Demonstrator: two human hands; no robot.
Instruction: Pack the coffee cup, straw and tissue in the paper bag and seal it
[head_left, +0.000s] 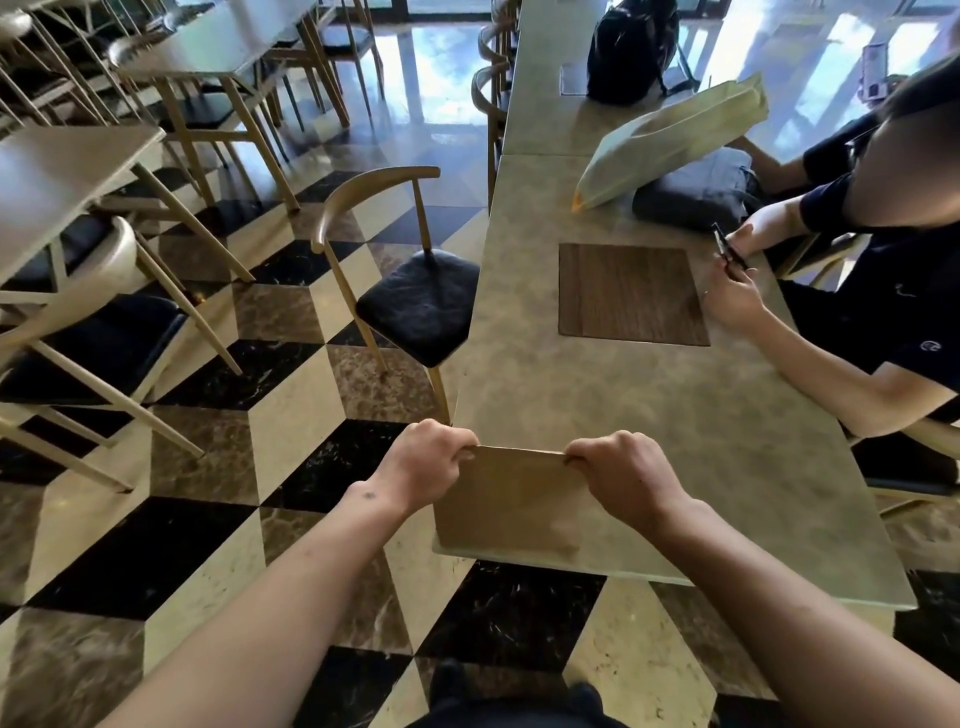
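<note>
A brown paper bag (514, 499) stands at the near left corner of the long stone table (675, 405). My left hand (426, 462) grips the bag's top edge at its left end, fingers curled over it. My right hand (623, 467) grips the same edge at its right end. The top edge runs straight between my two hands. No coffee cup, straw or tissue shows; the bag's inside is hidden.
A person sits at the table's right side holding a small dark object (730, 252). A wooden inset panel (631, 293) lies mid-table; beyond it lie a pale green bag (670, 140), a grey pouch (696, 192) and a black backpack (631, 49). A black-cushioned chair (415, 306) stands left.
</note>
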